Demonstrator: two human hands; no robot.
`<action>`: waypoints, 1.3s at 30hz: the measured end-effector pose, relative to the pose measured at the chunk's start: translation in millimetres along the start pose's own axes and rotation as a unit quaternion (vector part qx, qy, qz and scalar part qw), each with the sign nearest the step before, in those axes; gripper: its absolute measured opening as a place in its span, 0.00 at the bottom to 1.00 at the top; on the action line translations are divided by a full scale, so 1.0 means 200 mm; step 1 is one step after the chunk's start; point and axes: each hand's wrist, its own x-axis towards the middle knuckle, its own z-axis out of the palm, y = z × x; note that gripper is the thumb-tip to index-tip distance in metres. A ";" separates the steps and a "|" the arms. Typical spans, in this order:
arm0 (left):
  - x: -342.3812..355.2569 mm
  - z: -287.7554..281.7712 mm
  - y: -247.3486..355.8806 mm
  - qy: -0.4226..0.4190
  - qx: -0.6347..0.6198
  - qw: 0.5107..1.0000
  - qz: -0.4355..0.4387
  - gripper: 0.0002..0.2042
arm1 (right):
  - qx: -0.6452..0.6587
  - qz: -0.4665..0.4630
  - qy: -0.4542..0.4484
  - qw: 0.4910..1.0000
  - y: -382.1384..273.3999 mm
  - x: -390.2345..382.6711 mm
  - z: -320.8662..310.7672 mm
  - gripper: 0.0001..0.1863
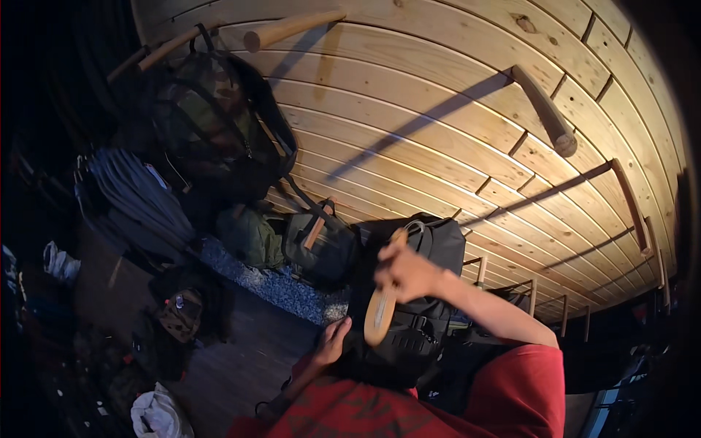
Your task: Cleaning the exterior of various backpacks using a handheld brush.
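Observation:
My right hand [401, 271] is closed around a long, pale wooden tool [379, 317], which looks like a brush, held upright against the front of a large black backpack [429, 252]. My left hand [332, 339] is lower down at the left side of that backpack, fingers curled on its edge. A metal loop shows near the tool's top, and straps and buckles run down the backpack below my right hand.
Wooden pegs [544, 109] stick out from a plank wall [409, 87]. A camouflage backpack [208, 124], grey garments [135, 204] and green bags [252, 237] hang leftward. Gravel [285, 292] borders the dark floor [241, 365], where more bags and a white sack [157, 412] lie.

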 end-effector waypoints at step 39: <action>-0.16 -0.02 -0.12 0.014 0.095 0.992 0.081 0.21 | -0.107 0.125 -0.077 0.983 0.06 -0.35 -0.12 0.16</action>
